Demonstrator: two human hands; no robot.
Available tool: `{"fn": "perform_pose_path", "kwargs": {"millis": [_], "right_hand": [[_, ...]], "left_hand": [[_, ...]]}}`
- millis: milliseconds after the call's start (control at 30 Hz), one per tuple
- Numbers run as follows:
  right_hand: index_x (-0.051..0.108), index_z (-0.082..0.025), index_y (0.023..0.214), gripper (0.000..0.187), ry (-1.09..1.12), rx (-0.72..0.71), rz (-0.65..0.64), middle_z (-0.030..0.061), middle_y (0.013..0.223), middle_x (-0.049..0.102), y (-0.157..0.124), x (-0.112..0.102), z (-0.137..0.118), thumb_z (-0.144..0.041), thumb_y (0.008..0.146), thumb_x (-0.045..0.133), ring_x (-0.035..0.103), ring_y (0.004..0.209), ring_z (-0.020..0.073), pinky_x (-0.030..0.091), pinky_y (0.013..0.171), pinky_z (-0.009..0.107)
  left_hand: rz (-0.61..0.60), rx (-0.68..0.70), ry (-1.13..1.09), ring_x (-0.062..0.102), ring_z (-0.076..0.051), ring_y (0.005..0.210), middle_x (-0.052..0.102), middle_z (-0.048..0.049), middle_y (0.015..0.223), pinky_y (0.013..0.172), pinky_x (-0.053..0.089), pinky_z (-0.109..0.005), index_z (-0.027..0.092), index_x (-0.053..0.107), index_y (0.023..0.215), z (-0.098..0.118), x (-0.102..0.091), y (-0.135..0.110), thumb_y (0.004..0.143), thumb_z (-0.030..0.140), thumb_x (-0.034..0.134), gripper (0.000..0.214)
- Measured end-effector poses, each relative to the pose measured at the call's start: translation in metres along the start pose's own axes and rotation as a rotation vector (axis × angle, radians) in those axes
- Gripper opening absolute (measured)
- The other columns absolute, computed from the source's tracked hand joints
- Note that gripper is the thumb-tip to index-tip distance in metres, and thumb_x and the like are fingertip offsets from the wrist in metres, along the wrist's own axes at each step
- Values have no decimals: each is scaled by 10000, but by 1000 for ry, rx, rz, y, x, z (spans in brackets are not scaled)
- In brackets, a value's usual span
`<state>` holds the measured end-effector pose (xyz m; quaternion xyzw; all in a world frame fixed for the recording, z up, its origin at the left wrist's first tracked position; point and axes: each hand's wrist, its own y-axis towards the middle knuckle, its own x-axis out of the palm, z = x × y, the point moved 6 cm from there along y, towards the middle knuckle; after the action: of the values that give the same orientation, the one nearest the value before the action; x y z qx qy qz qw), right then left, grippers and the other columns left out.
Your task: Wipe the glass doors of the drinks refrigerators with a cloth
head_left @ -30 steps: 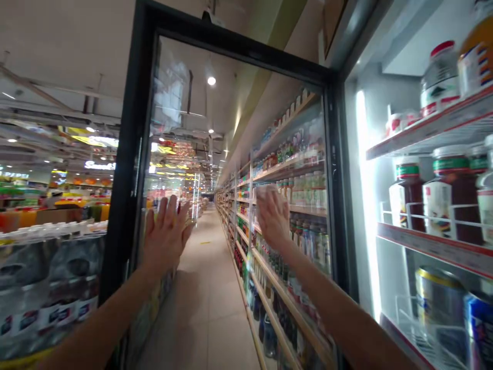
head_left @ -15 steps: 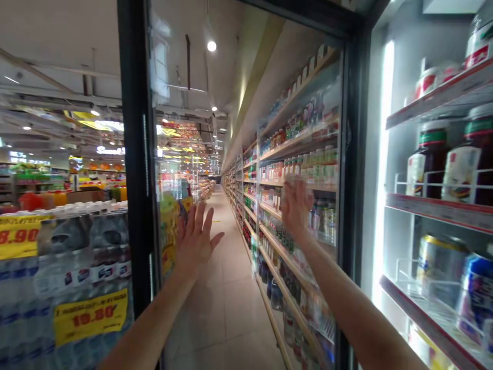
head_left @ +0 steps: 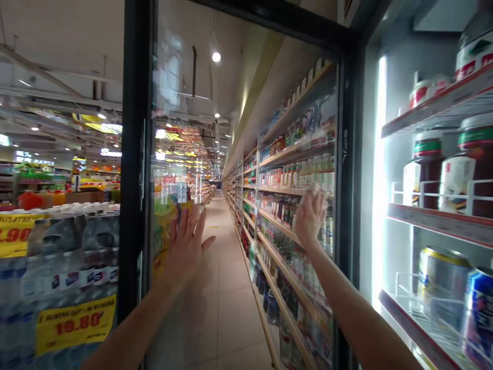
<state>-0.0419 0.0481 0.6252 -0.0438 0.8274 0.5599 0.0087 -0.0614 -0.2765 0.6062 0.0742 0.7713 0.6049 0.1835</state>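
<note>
A black-framed glass cooler door [head_left: 134,154] stands swung open in front of me. My left hand [head_left: 187,241] lies flat on the inside of the glass near its left frame, fingers spread and holding nothing. My right hand [head_left: 310,216] presses on the same pane near the hinge side, fingers stretched upward, slightly blurred. Through the glass I see a long shop aisle [head_left: 219,267] lined with shelves of bottles [head_left: 292,174].
The lit cooler interior on the right holds dark bottles with green caps [head_left: 423,164], cans [head_left: 439,277] and wire shelves [head_left: 435,216]. At left stand stacked packs of water bottles [head_left: 77,257] with yellow price tags [head_left: 75,324].
Both hands have stayed flat on the glass; the right hand has drifted right toward the hinge edge and the view has shifted with the door frame.
</note>
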Motion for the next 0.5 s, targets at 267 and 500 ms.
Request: {"fn": "perform_pose_path", "kwargs": {"millis": [267,500], "right_hand": [[451,-242,1358,457,14,-340,32,111,1467,376,-43,14,-72,-252,911,357,214,1411,259,227,1096,530],[475,-284,1337,474,144,-752,-58,50,1429,442,-98,20,-113,-214,870,442,231,1402,221,146,1139,465]], "left_hand": [[17,1,27,172,-309,1408,251,-144,1502,1115,193,-539,192,129,1469,13,7,-40,902,405,424,674],[4,29,114,237,-300,1392,280,-133,1493,1112,206,-516,188,98,1467,19,7,-65,914,439,384,672]]}}
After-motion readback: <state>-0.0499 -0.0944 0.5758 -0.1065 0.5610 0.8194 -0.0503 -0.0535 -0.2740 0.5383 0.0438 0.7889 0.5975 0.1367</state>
